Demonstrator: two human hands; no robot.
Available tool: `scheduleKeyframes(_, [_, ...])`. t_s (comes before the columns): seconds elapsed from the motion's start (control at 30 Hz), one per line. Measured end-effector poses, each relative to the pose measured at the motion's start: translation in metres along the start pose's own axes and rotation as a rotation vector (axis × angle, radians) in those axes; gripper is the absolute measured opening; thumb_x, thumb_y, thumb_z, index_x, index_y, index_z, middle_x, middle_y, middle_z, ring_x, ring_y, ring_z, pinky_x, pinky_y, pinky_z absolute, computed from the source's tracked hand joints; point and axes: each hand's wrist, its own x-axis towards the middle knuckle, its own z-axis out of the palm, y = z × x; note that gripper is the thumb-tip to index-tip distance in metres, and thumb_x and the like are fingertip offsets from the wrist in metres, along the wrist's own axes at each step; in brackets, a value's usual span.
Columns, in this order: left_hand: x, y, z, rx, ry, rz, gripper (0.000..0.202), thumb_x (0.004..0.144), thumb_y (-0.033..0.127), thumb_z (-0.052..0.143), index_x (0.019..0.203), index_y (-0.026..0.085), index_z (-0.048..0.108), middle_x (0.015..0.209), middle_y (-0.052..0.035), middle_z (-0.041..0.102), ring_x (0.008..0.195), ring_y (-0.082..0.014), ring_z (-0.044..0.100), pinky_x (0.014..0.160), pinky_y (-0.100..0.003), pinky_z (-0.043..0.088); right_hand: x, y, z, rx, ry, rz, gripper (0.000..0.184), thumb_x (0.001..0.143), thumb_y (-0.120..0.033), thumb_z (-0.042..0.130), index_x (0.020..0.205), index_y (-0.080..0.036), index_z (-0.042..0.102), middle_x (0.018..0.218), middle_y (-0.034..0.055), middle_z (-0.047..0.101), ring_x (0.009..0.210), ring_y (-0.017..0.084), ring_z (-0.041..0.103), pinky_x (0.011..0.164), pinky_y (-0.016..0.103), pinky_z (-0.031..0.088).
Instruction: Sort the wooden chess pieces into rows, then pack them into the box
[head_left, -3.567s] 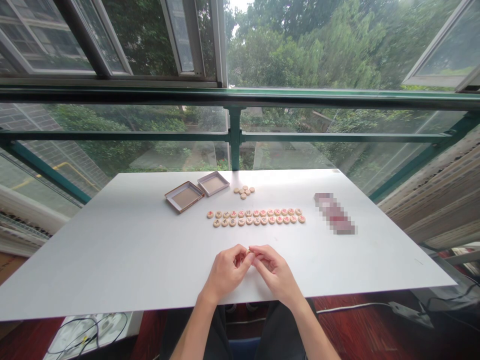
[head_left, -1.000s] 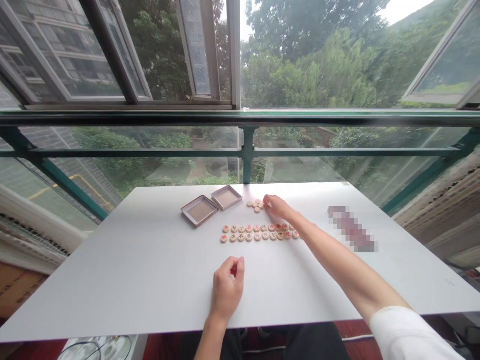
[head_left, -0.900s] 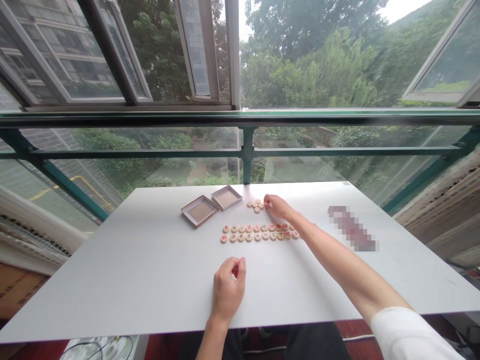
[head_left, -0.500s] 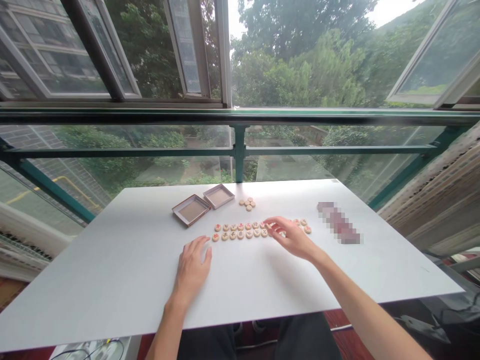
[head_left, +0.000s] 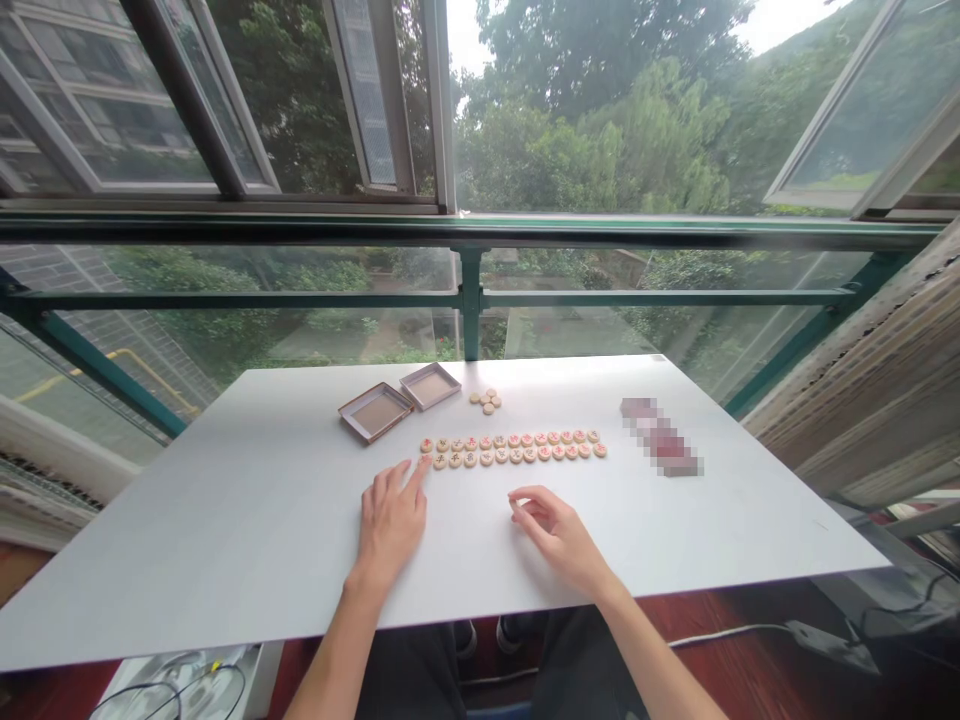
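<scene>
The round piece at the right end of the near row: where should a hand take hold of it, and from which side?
I would pinch the round piece by its rim, coming from the near right. It lies flat, so the rim should suit thumb and fingertip; no other piece lies to its right, while a neighbouring piece sits close on its left.

Looks like a home, probably a closed-in balcony: green railing along windows, trees and neighbouring building outside, reddish wood floor, white power strip, desk-like white table.
</scene>
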Motion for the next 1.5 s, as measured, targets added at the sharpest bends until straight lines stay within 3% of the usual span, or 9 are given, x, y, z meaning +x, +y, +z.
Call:
scheduleKeyframes(0.2, [-0.001, 0.013, 0.001, 0.054, 0.013, 0.008, 0.048, 0.096, 0.019, 0.045, 0.139, 0.036, 0.054, 0.137, -0.0101, 0.055, 0.121, -0.032, 0.047, 0.099, -0.048, 0.039, -0.004, 0.007, 0.005, 0.006, 0.056, -0.03, 0.022, 0.097, -0.034, 0.056, 0.114, -0.023, 0.064, 0.108, 0.0058, 0.069, 0.088, 0.018, 0.068, 0.081, 0.031, 0.056])
scheduleKeyframes(0.43, [-0.001, 0.012, 0.007, 0.02, 0.044, -0.014, 0.05, 0.095, 0.019, 0.047, 0.141, 0.037, 0.052, 0.135, -0.0099, 0.056, 0.121, -0.0315, 0.048, 0.1, -0.049, 0.04, -0.005, 0.009, 0.003, 0.019, 0.073, -0.056, 0.022, 0.096, -0.033, 0.057, 0.114, -0.023, 0.066, 0.107, 0.0061, 0.069, 0.087, 0.018, 0.069, 0.081, 0.031, 0.056])
scheduleKeyframes(0.6, [-0.005, 0.023, 0.007, -0.098, 0.157, -0.04, 0.047, 0.095, 0.02, 0.048, 0.141, 0.024, 0.05, 0.137, -0.0139, 0.055, 0.127, -0.0327, 0.046, 0.103, -0.051, 0.041, -0.006, 0.012, 0.003, 0.093, 0.101, -0.04, 0.023, 0.096, -0.033, 0.057, 0.116, -0.024, 0.064, 0.103, 0.0061, 0.07, 0.089, 0.019, 0.07, 0.082, 0.031, 0.056])
scheduleKeyframes(0.7, [-0.008, 0.044, 0.002, -0.299, 0.228, -0.001, 0.032, 0.095, 0.024, 0.05, 0.125, 0.021, 0.06, 0.128, -0.0124, 0.06, 0.123, -0.0309, 0.051, 0.104, -0.048, 0.042, -0.006, 0.014, 0.003, 0.133, 0.119, -0.039, 0.023, 0.097, -0.032, 0.055, 0.117, -0.023, 0.064, 0.109, 0.0072, 0.068, 0.091, 0.019, 0.07, 0.087, 0.034, 0.056])
scheduleKeyframes(0.8, [-0.01, 0.069, -0.003, -0.57, 0.114, 0.082, 0.019, 0.098, 0.027, 0.046, 0.104, 0.023, 0.063, 0.106, -0.0065, 0.068, 0.103, -0.0243, 0.062, 0.093, -0.04, 0.049, -0.006, 0.013, 0.002, 0.135, 0.117, -0.03, 0.022, 0.097, -0.032, 0.056, 0.116, -0.024, 0.065, 0.109, 0.0071, 0.069, 0.092, 0.02, 0.07, 0.088, 0.034, 0.056])
scheduleKeyframes(0.9, [-0.011, 0.087, -0.006, -0.738, -0.051, 0.113, 0.022, 0.101, 0.03, 0.044, 0.094, 0.024, 0.063, 0.092, -0.003, 0.069, 0.086, -0.0198, 0.064, 0.078, -0.032, 0.051, -0.006, 0.011, 0.002, 0.127, 0.1, -0.02, 0.023, 0.094, -0.032, 0.061, 0.115, -0.024, 0.066, 0.11, 0.0068, 0.07, 0.095, 0.021, 0.069, 0.088, 0.035, 0.057])
scheduleKeyframes(0.97, [-0.012, 0.093, -0.008, -0.781, -0.111, 0.124, 0.024, 0.101, 0.032, 0.044, 0.093, 0.024, 0.064, 0.089, -0.0024, 0.069, 0.083, -0.0189, 0.063, 0.076, -0.031, 0.049, -0.006, 0.011, 0.003, 0.144, 0.087, -0.017, 0.024, 0.094, -0.033, 0.062, 0.115, -0.024, 0.066, 0.112, 0.007, 0.07, 0.096, 0.021, 0.07, 0.089, 0.035, 0.057])
scheduleKeyframes(1.13, [-0.015, 0.092, -0.011, -0.804, -0.153, 0.156, 0.029, 0.101, 0.038, 0.044, 0.089, 0.024, 0.066, 0.085, -0.0025, 0.068, 0.081, -0.0188, 0.062, 0.076, -0.03, 0.048, -0.007, 0.013, 0.006, 0.213, 0.048, -0.002, 0.024, 0.096, -0.036, 0.06, 0.113, -0.022, 0.069, 0.107, 0.0079, 0.072, 0.09, 0.021, 0.073, 0.086, 0.036, 0.06])
scheduleKeyframes(1.5, [-0.018, 0.09, -0.008, -0.756, -0.144, 0.181, 0.033, 0.1, 0.04, 0.046, 0.078, 0.022, 0.063, 0.076, -0.003, 0.064, 0.074, -0.0188, 0.058, 0.072, -0.031, 0.046, -0.01, 0.01, 0.006, 0.119, -0.018, -0.116, 0.024, 0.096, -0.028, 0.058, 0.117, -0.026, 0.069, 0.112, 0.0073, 0.066, 0.096, 0.019, 0.069, 0.086, 0.034, 0.061])
